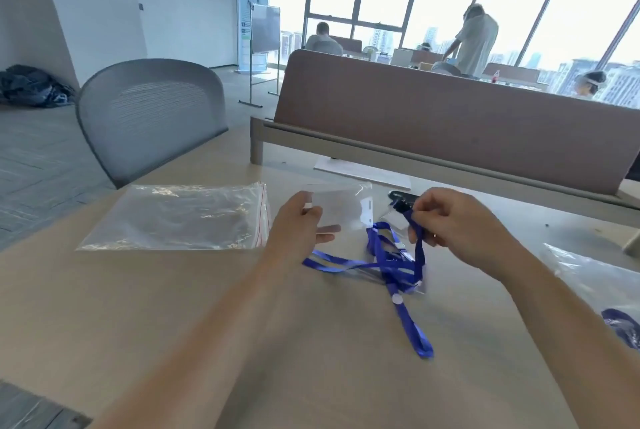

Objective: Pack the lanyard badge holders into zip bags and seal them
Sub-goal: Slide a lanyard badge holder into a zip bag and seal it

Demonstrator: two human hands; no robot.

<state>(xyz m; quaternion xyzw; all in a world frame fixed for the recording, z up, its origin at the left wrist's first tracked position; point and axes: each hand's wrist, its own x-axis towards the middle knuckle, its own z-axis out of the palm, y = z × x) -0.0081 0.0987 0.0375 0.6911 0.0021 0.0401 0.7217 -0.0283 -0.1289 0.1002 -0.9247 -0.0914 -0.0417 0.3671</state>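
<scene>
My left hand (300, 224) grips a clear plastic badge holder (341, 209) by its left edge, just above the table. My right hand (450, 221) pinches the clip end of a blue lanyard (398, 273), next to the holder's right edge. The strap trails down in loops across the table toward me. An empty clear zip bag (173, 217) with a red seal line lies flat to the left of my left hand.
Another clear bag (595, 276) with a blue lanyard inside lies at the right edge. A white paper (363, 174) and a dark object lie behind my hands, before a brown desk divider (450, 124). A grey chair (149, 117) stands at the table's left. People work beyond.
</scene>
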